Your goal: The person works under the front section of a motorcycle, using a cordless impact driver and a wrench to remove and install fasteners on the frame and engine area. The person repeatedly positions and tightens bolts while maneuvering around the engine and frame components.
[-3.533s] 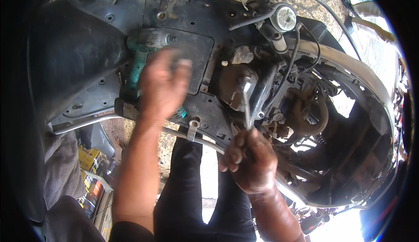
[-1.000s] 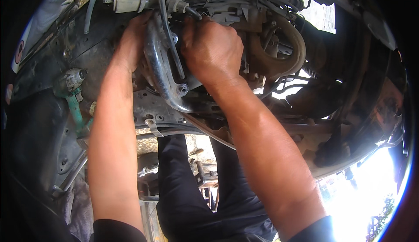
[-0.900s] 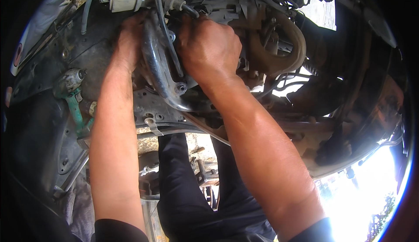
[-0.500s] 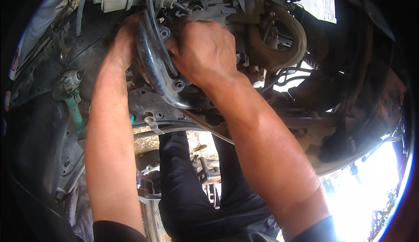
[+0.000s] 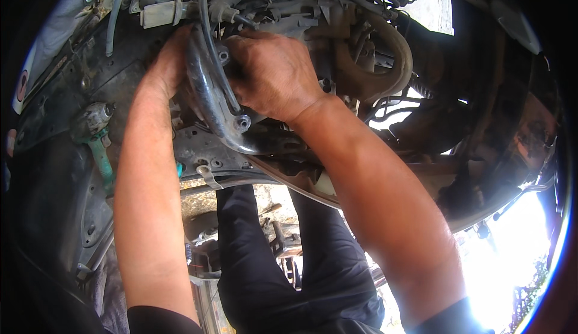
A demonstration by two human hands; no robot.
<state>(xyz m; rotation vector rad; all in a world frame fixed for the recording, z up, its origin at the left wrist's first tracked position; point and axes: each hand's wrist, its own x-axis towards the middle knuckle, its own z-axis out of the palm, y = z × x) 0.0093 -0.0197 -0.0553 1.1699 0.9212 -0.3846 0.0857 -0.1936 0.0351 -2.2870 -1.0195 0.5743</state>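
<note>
Both my arms reach into a vehicle's engine bay, one on each side of a shiny black curved metal bar [image 5: 201, 96]. My left hand [image 5: 171, 57] goes in behind the bar's left side, and its fingers are hidden there. On the bar's right, my right hand [image 5: 274, 72] is closed, knuckles up, its fingers curled toward the bar. Whatever those fingers grip is out of sight. A thin dark hose [image 5: 214, 51] runs down along the bar between my hands. Bolt holes with metal collars [image 5: 242, 123] show on the bar.
A green and grey power wrench [image 5: 99, 141] rests left of my left forearm. Above are a pale cylindrical part [image 5: 161, 14] and several cables. A brown ring-shaped bracket [image 5: 400, 72] stands to the right. Below, past a metal crossmember [image 5: 226, 164], tools lie on the ground near my legs.
My right hand has shifted slightly left and down, its wrist turning and its fingers closer to the bar. My left hand stays behind the bar. The whole view has shifted slightly.
</note>
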